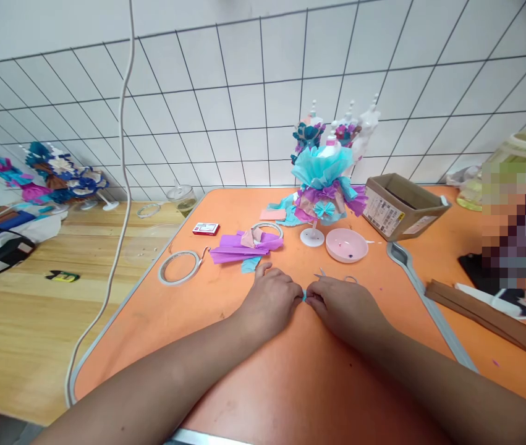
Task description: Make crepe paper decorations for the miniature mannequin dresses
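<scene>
Over the orange table (253, 383), my left hand (272, 298) and my right hand (343, 306) meet with fingertips pinched together. Between them shows a tiny bit of light blue paper (305, 296), mostly hidden by the fingers. Scissors (350, 279) lie just behind my right hand, partly covered by it. Beyond my left hand are a blue paper scrap (250, 264) and crumpled purple crepe paper (232, 249). A small dress form (322, 170) in turquoise and purple paper ruffles, with a blue bow, stands on a white base behind the hands.
A pink bowl (347, 253) sits beside the base. Left are a tape roll (164, 272) and a small red-and-white box (206, 229). An open cardboard box (386, 213) stands back right. Folded brown paper (485, 315) lies right. A white cable (122, 123) hangs at left.
</scene>
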Motion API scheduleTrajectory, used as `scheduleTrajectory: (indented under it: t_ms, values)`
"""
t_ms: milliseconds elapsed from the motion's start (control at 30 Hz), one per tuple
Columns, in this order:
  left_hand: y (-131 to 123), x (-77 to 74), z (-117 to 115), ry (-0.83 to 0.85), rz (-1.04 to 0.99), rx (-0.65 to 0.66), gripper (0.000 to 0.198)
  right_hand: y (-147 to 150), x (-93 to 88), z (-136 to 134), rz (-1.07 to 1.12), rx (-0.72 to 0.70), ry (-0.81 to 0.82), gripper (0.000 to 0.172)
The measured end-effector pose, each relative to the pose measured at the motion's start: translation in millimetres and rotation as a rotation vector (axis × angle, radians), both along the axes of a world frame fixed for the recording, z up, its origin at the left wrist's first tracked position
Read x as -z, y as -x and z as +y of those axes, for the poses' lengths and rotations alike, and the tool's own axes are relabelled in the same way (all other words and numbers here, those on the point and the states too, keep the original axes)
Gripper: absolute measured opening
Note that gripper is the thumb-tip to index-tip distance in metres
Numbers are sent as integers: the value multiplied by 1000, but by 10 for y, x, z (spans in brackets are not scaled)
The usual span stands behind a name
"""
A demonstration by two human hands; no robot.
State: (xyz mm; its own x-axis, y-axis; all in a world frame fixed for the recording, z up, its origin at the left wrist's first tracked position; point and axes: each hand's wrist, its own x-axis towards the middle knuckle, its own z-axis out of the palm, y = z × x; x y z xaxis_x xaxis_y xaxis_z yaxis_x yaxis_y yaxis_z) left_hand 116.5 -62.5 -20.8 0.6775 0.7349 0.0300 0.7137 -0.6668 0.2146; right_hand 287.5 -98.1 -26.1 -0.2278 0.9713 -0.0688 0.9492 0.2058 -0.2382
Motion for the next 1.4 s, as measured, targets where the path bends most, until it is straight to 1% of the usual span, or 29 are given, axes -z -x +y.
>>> scheduleTrajectory:
  t_ms: [133,267,467,567,700,867,967,1067,1167,1267,1367,1400]
  values:
    - [-15,16,27,30,3,-13,18,4,-3,-8,-2,13,2,18]
    - [-2,21,20,10,-17,5,21,4,-11,-25,10,28,-18,14]
    - [13,12,-4,-17,-35,10,21,0,-34,-29,-13,-9,-10,18]
    - [3,18,12,17,-42,-5,17,-3,-27,-26,-36,-20,-32,21]
    - [-4,20,30,34,-24,16,18,-3,-26,-42,-73,-35,-48,25]
    - [15,15,9,-20,-53,27,17,-1,-67,-103,-81,-38,-133,22]
    - [19,26,4,-38,-57,41,17,-2,-65,-106,-73,-79,-114,20]
    - [13,34,13,-53,-66,61,19,-10,-42,-77,-89,-104,-98,25]
    - [13,14,10,-38,-66,80,20,-28,-17,-57,-113,-118,-113,27]
    - [36,-31,-18,-54,-95,65,14,-49,9,-65,-137,-174,-161,26]
    - [70,-72,-48,-94,-125,51,35,-61,35,-91,-143,-221,-243,23]
    - [78,-79,-53,-108,-121,54,35,-62,41,-100,-143,-229,-268,22]
